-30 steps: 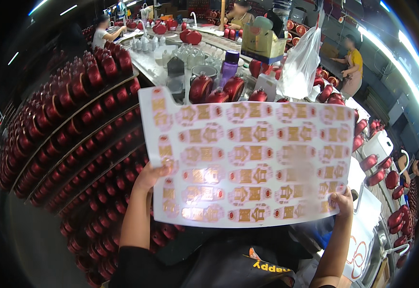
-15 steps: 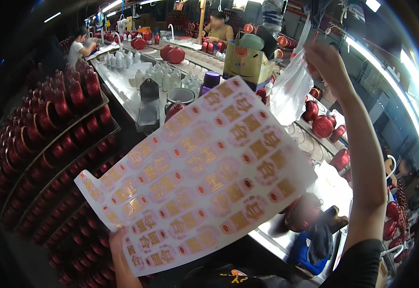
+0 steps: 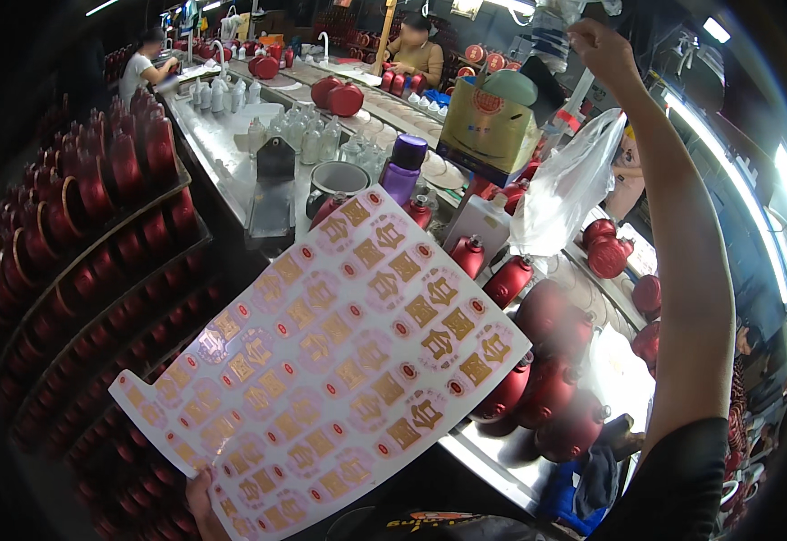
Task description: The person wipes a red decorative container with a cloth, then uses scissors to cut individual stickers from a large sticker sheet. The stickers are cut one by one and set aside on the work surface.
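My left hand (image 3: 201,503) grips the lower left edge of a large white sheet of gold, red and pink stickers (image 3: 321,361). The sheet is tilted and spreads across the middle of the view, one strip jutting out at its left corner. High at the upper right, my right hand (image 3: 603,52) is raised with its fingers curled together; whether something small is between them cannot be made out. Close by that hand hangs a bundle of dark and clear wrapped material (image 3: 549,41). Below it is a clear plastic bag (image 3: 569,185).
Racks of red bottles (image 3: 96,189) fill the left. More red bottles (image 3: 556,388) stand beyond the sheet's right edge. On the bench are clear glass bottles (image 3: 312,140), a grey mug (image 3: 335,180), a purple flask (image 3: 402,167) and a yellow box (image 3: 488,126). Two people work at the back.
My right hand has risen, away from the plastic bag. The sheet has shifted left and down with my left hand, uncovering red bottles on the right.
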### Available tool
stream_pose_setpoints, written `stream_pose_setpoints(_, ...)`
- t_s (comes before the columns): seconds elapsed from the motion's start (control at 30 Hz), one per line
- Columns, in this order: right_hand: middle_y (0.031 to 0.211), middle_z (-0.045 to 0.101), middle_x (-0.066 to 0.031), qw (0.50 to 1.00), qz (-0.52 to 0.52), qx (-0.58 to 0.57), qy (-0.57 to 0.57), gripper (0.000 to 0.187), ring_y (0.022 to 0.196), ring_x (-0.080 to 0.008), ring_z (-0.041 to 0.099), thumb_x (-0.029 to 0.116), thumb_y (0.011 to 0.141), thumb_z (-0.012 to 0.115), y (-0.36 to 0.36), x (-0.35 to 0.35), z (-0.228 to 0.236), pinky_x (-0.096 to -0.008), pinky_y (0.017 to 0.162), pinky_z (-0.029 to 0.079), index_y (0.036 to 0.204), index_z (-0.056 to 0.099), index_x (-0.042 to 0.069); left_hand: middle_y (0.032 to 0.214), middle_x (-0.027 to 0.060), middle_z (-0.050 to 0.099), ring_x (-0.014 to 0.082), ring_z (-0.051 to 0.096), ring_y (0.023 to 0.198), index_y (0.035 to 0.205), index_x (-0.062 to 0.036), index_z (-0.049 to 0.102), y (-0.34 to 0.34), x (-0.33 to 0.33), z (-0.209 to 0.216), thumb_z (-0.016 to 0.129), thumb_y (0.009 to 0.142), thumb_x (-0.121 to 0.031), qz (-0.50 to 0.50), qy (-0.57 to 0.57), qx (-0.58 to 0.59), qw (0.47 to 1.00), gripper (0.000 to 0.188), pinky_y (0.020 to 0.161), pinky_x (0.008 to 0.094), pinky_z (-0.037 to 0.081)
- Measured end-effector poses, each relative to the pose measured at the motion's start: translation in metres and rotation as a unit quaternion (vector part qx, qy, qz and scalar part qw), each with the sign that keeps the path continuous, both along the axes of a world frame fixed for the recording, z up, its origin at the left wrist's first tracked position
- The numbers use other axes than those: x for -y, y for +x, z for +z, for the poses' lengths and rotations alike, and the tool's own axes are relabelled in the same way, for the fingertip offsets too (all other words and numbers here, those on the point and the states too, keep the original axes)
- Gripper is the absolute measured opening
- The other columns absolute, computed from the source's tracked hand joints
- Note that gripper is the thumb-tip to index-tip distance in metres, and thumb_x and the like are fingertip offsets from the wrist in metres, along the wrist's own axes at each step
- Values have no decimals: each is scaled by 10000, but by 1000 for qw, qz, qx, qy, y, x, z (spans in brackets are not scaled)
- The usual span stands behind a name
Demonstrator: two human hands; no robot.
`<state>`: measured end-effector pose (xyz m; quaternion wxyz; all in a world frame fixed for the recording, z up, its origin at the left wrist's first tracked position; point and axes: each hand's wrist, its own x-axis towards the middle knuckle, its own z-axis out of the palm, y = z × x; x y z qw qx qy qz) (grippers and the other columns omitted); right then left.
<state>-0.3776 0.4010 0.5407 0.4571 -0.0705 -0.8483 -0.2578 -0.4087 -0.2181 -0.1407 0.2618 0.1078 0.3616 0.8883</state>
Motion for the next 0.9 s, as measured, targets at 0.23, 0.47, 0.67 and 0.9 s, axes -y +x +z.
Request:
stream_pose_setpoints(0.23,775,668,-100,996,40,61,-44,157,711,-181,633,165,826,583,-5,67,-70,-340,630,500,878,670,46,1309,204,542,329,549,1162,1361,64,429,11,-6,4,518,933,-269,13,-42,44,998,549,993,430,433)
stream_pose_setpoints(0.47,707,632,-122,963,99,148,200,223,614,-211,637,163,851,537,35,143,-148,-344,534,512,684,595,27,1331,212,527,335,525,1197,1343,83,452,-18,-31,-9,488,949,-278,48,-26,29,998,536,1021,426,406)
stream_pose_setpoints(0.67,678,592,-100,955,145,130,223,95,610,-215,614,149,813,612,166,286,-294,-364,599,499,837,626,57,1349,220,515,341,504,1226,1328,100,471,-59,26,-53,462,963,-286,78,14,-38,996,532,1045,423,382)
stream_pose_setpoints(0.9,765,656,-126,872,-421,-23,-250,195,665,-226,627,186,885,626,582,394,-445,-319,655,503,984,641,19,1046,194,656,240,641,854,1152,100,573,-143,-118,-35,643,869,-64,106,-27,-491,864,334,739,331,538)
